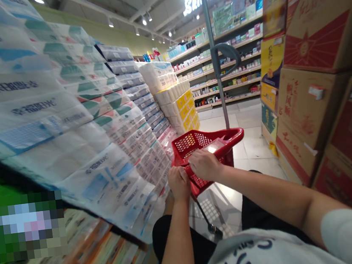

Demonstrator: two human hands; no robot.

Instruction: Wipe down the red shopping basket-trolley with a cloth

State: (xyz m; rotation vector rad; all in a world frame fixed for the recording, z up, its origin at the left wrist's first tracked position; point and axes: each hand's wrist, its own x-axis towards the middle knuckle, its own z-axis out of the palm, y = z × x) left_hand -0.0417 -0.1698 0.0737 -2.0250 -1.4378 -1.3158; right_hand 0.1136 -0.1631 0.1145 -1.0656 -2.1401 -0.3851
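Note:
Both of my hands are at the near rim of a red plastic shopping cart (185, 141) with perforated walls. My left hand (179, 182) is closed round the cart's handle at its left end. Just right of it, my right hand (205, 165) wraps over the same handle. A clear panel with a pale label (215, 145) sits on the handle beside my right hand. The part of the basket's inside that shows is its far wall; my hands and the handle hide the bottom. Below, a dark leg with a caster wheel (214, 231) rests on the tiles.
Stacked packs of tissue paper (101, 98) rise close on the left. Cardboard cartons (304, 107) line the right side. A grey metal post (218, 84) with a loop stands just beyond the cart. Shelves of small goods (234, 56) cross the back. Pale floor tiles (250, 138) run between.

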